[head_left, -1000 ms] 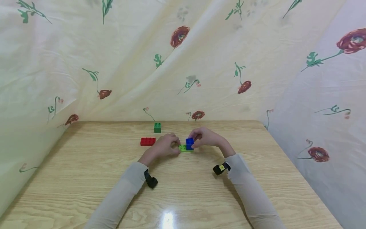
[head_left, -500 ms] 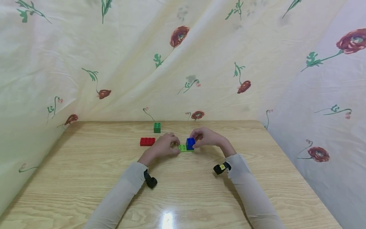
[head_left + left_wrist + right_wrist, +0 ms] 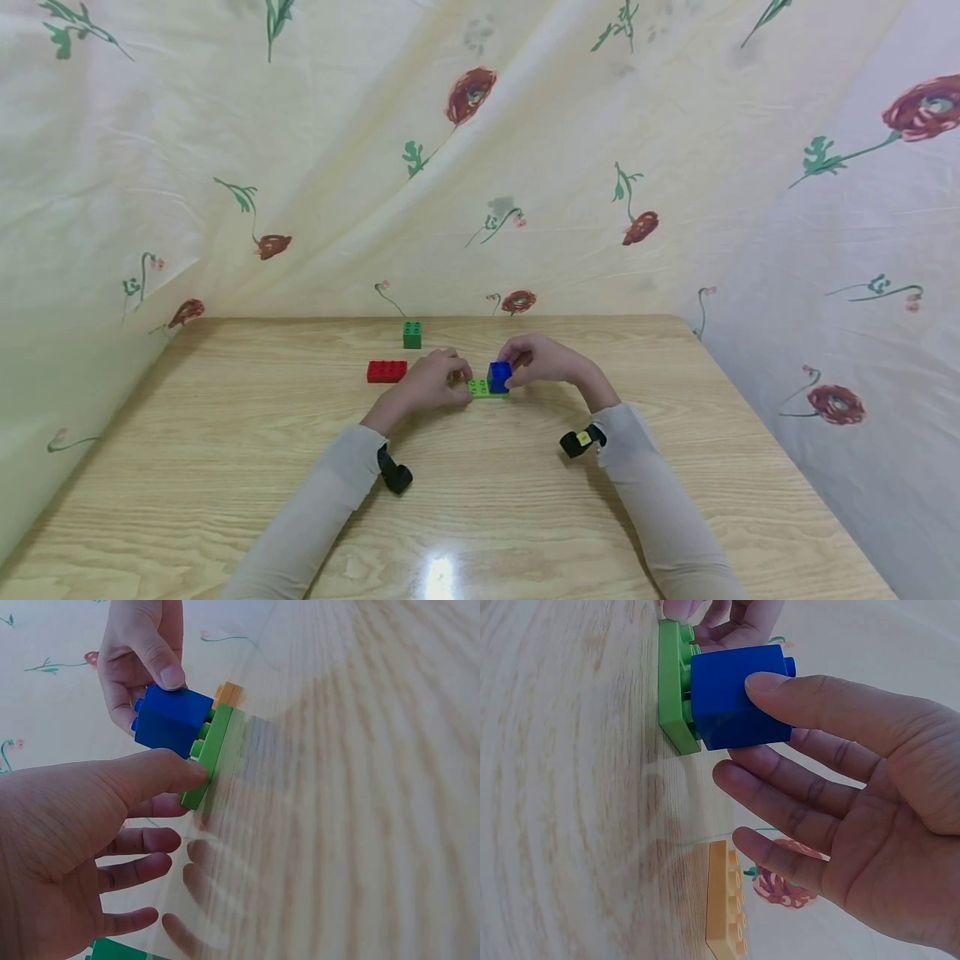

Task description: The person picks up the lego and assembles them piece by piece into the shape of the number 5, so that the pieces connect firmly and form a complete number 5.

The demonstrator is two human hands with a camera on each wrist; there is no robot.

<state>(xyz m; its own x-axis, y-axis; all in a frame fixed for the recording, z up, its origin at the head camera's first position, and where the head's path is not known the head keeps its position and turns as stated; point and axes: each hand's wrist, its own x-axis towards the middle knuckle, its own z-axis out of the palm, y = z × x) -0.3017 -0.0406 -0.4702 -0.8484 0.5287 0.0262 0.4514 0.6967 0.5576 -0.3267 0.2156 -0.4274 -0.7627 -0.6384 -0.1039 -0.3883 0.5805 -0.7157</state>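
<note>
My right hand (image 3: pixel 545 358) pinches a blue toy brick (image 3: pixel 735 697) between thumb and fingers. The brick stands over one end of a flat light green studded plate (image 3: pixel 208 761), on its studs. Some of those studs show beside and under the brick in both wrist views, and the brick looks slightly askew to the plate. At the plate's other end my left hand (image 3: pixel 437 379) grips it between thumb and forefinger; the other fingers are spread in the left wrist view.
A red brick (image 3: pixel 387 372) lies left of my left hand, with a dark green brick (image 3: pixel 412 336) farther back. The right wrist view holds an orange studded brick (image 3: pixel 725 900), hidden in the head view. A flowered cloth (image 3: pixel 337 167) hangs behind the wooden table (image 3: pixel 480 508).
Since one second ago the blue brick has turned a little and shifted slightly right in my right hand's grip. My left hand stays on the plate. Over the last half second nothing visibly moves.
</note>
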